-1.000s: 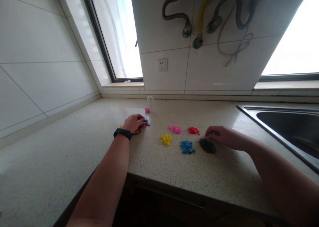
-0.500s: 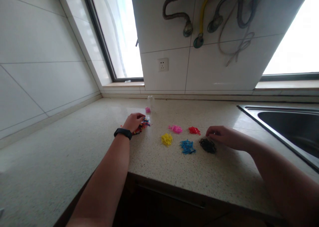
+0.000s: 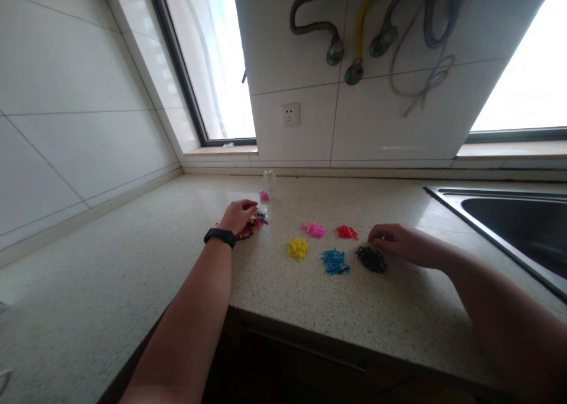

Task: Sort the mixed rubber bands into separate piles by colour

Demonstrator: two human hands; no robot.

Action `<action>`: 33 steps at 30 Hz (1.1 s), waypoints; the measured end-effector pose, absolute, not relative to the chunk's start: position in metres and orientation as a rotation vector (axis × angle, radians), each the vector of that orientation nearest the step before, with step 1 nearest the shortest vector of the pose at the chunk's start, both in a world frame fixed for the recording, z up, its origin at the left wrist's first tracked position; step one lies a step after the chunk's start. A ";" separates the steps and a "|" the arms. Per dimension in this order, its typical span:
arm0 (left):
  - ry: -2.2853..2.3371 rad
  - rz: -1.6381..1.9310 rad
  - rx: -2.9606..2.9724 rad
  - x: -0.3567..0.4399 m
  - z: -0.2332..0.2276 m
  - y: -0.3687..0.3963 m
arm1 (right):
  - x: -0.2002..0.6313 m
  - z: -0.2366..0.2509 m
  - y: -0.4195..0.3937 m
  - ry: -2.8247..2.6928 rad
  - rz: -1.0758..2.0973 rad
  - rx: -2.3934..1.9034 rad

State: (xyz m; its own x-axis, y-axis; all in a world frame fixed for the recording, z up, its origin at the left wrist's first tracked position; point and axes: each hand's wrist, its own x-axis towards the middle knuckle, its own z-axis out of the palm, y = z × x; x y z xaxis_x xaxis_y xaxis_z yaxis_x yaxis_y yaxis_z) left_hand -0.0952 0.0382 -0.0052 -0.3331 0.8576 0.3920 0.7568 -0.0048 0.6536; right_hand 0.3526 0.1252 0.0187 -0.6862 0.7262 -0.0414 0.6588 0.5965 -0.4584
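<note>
My left hand, with a dark band on its wrist, rests over a mixed-colour heap of small rubber bands and partly covers it. Its thumb and fingers are pinched together; whatever they hold is too small to name. Beside a pile of black rubber bands is my right hand, fingers curled together and their contents hidden. Between the hands lie separate piles of yellow bands, blue bands, pink bands and red bands.
Behind the mixed heap stands a clear cup-like container, with a small pink object in front of it. A metal sink is set into the speckled countertop on the right. A socket and hoses are on the tiled wall.
The view has shifted very slightly. Both hands keep almost the same place and pose, and the piles look unchanged.
</note>
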 end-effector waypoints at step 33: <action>1.159 1.399 1.732 -0.007 0.033 0.007 | 0.353 0.020 0.124 -2.698 0.643 -1.158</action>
State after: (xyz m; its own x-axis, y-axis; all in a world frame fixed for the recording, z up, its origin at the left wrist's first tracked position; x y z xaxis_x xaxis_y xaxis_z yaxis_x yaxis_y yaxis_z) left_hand -0.0071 0.0073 0.0326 0.0531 0.9049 0.4223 0.2470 -0.4217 0.8724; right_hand 0.3529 0.1242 0.0201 -0.6951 0.7177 -0.0420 0.6595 0.6133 -0.4347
